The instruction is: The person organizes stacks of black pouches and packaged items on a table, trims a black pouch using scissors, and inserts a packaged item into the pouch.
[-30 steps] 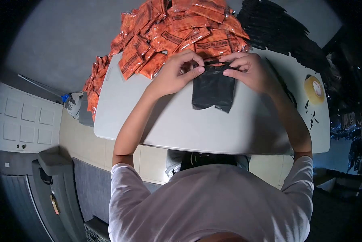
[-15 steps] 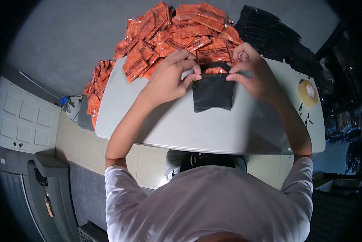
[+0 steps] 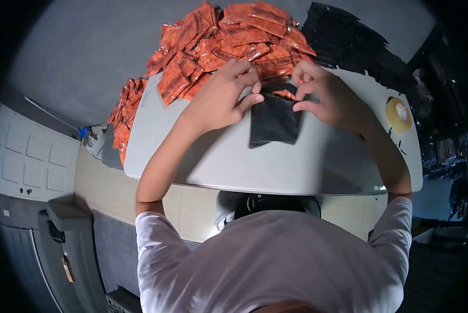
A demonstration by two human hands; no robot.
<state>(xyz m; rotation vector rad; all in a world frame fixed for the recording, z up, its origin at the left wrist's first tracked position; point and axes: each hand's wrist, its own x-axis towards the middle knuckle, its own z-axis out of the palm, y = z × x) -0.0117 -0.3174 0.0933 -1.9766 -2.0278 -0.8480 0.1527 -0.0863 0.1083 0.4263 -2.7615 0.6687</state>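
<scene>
A small black pouch (image 3: 275, 122) hangs just over or rests on the white table, its mouth turned to the far side. Inside the mouth shows a strip of an orange packet (image 3: 284, 94) in clear film. My left hand (image 3: 226, 94) pinches the pouch's top left corner between thumb and fingers. At the top right corner, my right hand (image 3: 330, 96) has thumb and forefinger closed on the edge, the other fingers curled.
A large heap of orange packets (image 3: 234, 39) covers the table's far side, with more packets (image 3: 124, 112) hanging by the left edge. Black pouches (image 3: 348, 44) lie stacked at far right. A roll of yellowish tape (image 3: 398, 115) sits on the white table (image 3: 218, 167) near its right edge.
The pouch has tilted slightly and its mouth has narrowed at the right. My right hand has shifted a little, its fingers lower on the edge. My left hand keeps its pinch.
</scene>
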